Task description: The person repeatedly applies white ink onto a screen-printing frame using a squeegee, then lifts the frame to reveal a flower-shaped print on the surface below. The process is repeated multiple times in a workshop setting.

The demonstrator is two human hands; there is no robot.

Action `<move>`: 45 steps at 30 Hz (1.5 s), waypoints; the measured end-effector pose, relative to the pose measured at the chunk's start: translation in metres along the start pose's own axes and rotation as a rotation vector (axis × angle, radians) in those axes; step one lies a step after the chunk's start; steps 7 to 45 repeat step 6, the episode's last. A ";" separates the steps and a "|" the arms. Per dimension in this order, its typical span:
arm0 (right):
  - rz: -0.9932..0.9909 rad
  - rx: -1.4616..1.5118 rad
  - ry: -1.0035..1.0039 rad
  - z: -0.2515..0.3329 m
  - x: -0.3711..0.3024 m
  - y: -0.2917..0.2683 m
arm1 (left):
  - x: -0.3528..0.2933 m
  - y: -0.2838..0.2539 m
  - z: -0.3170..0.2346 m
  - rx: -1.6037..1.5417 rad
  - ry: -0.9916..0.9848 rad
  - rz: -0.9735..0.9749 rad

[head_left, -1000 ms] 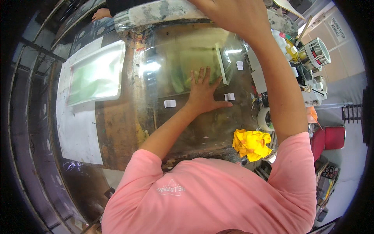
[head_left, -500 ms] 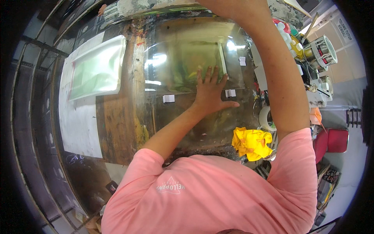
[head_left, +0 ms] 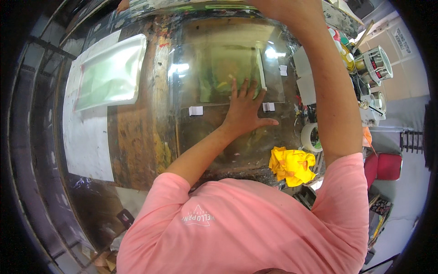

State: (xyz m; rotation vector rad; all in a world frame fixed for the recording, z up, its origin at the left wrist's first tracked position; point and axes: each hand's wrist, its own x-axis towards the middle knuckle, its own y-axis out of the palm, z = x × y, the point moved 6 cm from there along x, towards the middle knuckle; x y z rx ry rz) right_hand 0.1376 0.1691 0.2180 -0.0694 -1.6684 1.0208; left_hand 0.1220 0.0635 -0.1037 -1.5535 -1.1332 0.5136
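My left hand (head_left: 246, 107) lies flat with its fingers spread. Under its fingertips is a clear plastic sheet (head_left: 219, 77) with a greenish middle on the dark tabletop. A narrow white strip (head_left: 262, 68) runs beside the fingers. Small white tabs (head_left: 195, 111) sit along the sheet's near side, one close to my thumb. My right arm reaches far forward, and my right hand (head_left: 287, 9) is at the upper edge of the view, its fingers cut off. Close to it, a long edge with a green line (head_left: 205, 7) crosses the far side.
On the left, a stack of clear plastic sheets (head_left: 112, 73) rests on white paper (head_left: 86, 146). A crumpled yellow cloth (head_left: 292, 166) and a tape roll (head_left: 311, 137) lie near my right arm. Cans (head_left: 374, 65) and bottles crowd the right side.
My left hand stays pressed in the same spot. At the upper edge my right hand has shifted slightly to the right. The whole view has moved a little.
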 end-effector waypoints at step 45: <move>0.041 -0.042 0.052 0.002 0.003 -0.004 | -0.004 -0.008 0.012 -0.090 -0.008 -0.060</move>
